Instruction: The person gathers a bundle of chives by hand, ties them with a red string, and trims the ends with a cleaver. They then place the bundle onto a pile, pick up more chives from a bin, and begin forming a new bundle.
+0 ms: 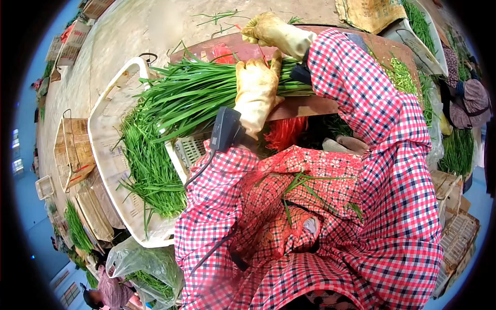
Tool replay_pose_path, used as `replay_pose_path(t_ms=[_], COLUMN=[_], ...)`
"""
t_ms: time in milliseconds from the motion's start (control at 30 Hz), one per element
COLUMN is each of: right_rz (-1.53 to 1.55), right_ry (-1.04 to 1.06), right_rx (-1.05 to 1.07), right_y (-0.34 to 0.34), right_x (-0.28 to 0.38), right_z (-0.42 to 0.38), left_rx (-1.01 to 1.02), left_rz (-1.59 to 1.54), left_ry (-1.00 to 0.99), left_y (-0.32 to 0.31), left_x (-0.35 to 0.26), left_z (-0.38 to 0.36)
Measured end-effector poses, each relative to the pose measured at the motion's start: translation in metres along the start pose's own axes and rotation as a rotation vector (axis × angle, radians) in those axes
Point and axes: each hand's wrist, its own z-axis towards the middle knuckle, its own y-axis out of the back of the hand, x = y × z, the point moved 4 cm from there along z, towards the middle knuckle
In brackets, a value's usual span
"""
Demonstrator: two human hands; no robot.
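My left hand (257, 93), in a pale yellow glove, is wrapped over a thick bundle of long green leaves (199, 88). The bundle lies across a reddish-brown board (310, 107), its loose ends spreading left over a white crate. Beyond it, my right hand (274, 35), in a similar stained glove, is raised with its fingers curled closed. A thin red strand shows on both sides of the right fingers and runs down toward the bundle beside my left hand. Red plastic strips (285, 133) hang under the board.
A white crate (95, 121) with more green leaves stands left, a clear plastic bag (121, 257) below it. Cut green bits (400, 75) lie on the board's right side. A white crate (408, 36) stands at upper right. Other people (467, 103) are at the right and lower left.
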Motion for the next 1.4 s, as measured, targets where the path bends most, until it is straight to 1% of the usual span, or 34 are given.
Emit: replay_pose_path(t_ms=[33, 67, 133, 167, 200, 233, 267, 300, 333, 367, 400, 433, 467, 500, 533, 567, 633, 667, 733, 767, 800, 833, 900, 933, 967, 1033, 1067, 1100, 1133, 1167, 1233, 1267, 1400], right_rz=[-0.108, -0.025, 0.139, 0.098, 0.059, 0.023, 0.099, -0.010, -0.064, -0.121, -0.155, -0.050, 0.056, 0.158, 0.511, 0.582, 0.742, 0.746, 0.747, 0.749, 0.748, 0.755, 0.769, 0.772, 0.772, 0.723, 0.770, 0.819, 0.820, 0.699, 0.454, 0.426, 0.293], right_ry=[0.023, 0.022, 0.020, 0.059, 0.096, 0.133, 0.151, 0.257, 0.338, 0.424, 0.616, 0.497, 0.371, 0.243, 0.130, 0.107, 0.046, 0.012, -0.057, -0.053, -0.044, -0.044, 0.048, 0.097, 0.146, 0.009, 0.017, 0.023, 0.149, 0.164, 0.194, 0.153, 0.341], right_rx=[0.007, -0.022, -0.081, -0.094, -0.107, -0.118, -0.065, -0.110, -0.125, -0.141, -0.268, -0.265, -0.254, -0.241, -0.306, -0.330, -0.374, -0.369, -0.357, -0.352, -0.351, -0.346, -0.288, -0.257, -0.229, -0.251, -0.271, -0.291, -0.256, -0.299, -0.382, -0.338, -0.343], right_y=[0.001, 0.002, 0.007, 0.006, 0.003, 0.000, -0.003, -0.007, -0.016, -0.021, -0.022, -0.015, -0.003, 0.008, 0.009, 0.013, 0.015, 0.012, 0.006, 0.008, 0.016, 0.016, 0.016, 0.017, 0.019, 0.018, 0.014, 0.011, 0.003, 0.003, 0.002, 0.001, -0.026], right_x=[0.018, 0.019, 0.019, 0.023, 0.026, 0.028, 0.032, 0.040, 0.043, 0.045, 0.044, 0.035, 0.032, 0.026, -0.002, -0.005, -0.014, -0.023, -0.037, -0.033, -0.021, -0.019, -0.021, -0.019, -0.017, 0.025, 0.026, 0.024, 0.003, 0.006, 0.022, 0.027, 0.037], right_z=[-0.016, -0.023, -0.036, -0.042, -0.047, -0.053, -0.066, -0.085, -0.107, -0.123, -0.132, -0.124, -0.112, -0.095, -0.054, -0.042, -0.023, -0.012, 0.005, 0.004, -0.004, -0.008, 0.001, 0.005, 0.007, -0.041, -0.048, -0.051, -0.028, -0.035, -0.062, -0.072, -0.128], left_rx=[-0.027, -0.084, -0.115, -0.132, -0.107, -0.034, 0.040, 0.119, -0.036, -0.241, -0.329, -0.249, -0.192, 0.025, -0.018, -0.084, -0.412, -0.289, -0.230, -0.201, -0.226, -0.182, -0.097, -0.215, -0.165, -0.072, -0.159, -0.121, -0.079, -0.039, -0.051, -0.049, -0.041], left_rz=[0.000, 0.010, -0.019, -0.033, -0.032, -0.064, -0.095, -0.128, -0.760, -1.386, -1.463, -1.173, -0.881, -0.228, -0.157, -0.025, 0.189, 0.033, -0.020, -0.047, -0.017, -0.019, -0.023, 0.012, 0.065, 0.167, 0.095, 0.061, 0.027, -0.007, -0.015, -0.030, -0.067], left_ry=[0.002, -0.011, -0.006, -0.002, 0.013, -0.002, -0.016, -0.033, 0.065, 0.059, 0.059, 0.027, -0.020, -0.089, -0.044, -0.037, -0.022, 0.009, 0.008, 0.008, 0.018, 0.013, 0.002, -0.018, -0.019, -0.024, -0.060, -0.040, -0.022, -0.003, -0.034, -0.043, -0.062], left_y=[-0.001, -0.003, -0.007, -0.005, -0.004, -0.005, -0.004, -0.008, -0.049, -0.090, -0.081, -0.075, -0.046, 0.008, 0.010, 0.018, -0.012, -0.003, 0.000, -0.002, 0.001, -0.003, 0.000, 0.006, 0.000, -0.015, -0.001, -0.003, -0.007, -0.010, -0.010, -0.014, -0.018], left_x=[0.001, 0.001, 0.002, 0.002, 0.001, 0.002, 0.004, 0.007, 0.017, 0.027, 0.030, 0.030, 0.027, 0.016, 0.013, 0.010, 0.007, 0.007, 0.010, 0.011, 0.011, 0.013, 0.018, 0.018, 0.019, 0.022, 0.021, 0.022, 0.023, 0.023, 0.026, 0.028, 0.027], left_z=[-0.001, -0.002, -0.002, -0.001, 0.000, 0.002, 0.004, 0.006, 0.012, 0.017, 0.018, 0.021, 0.019, 0.011, 0.011, 0.007, 0.011, 0.005, 0.004, 0.006, 0.009, 0.014, 0.025, 0.026, 0.030, 0.037, 0.030, 0.032, 0.037, 0.039, 0.035, 0.035, 0.028])
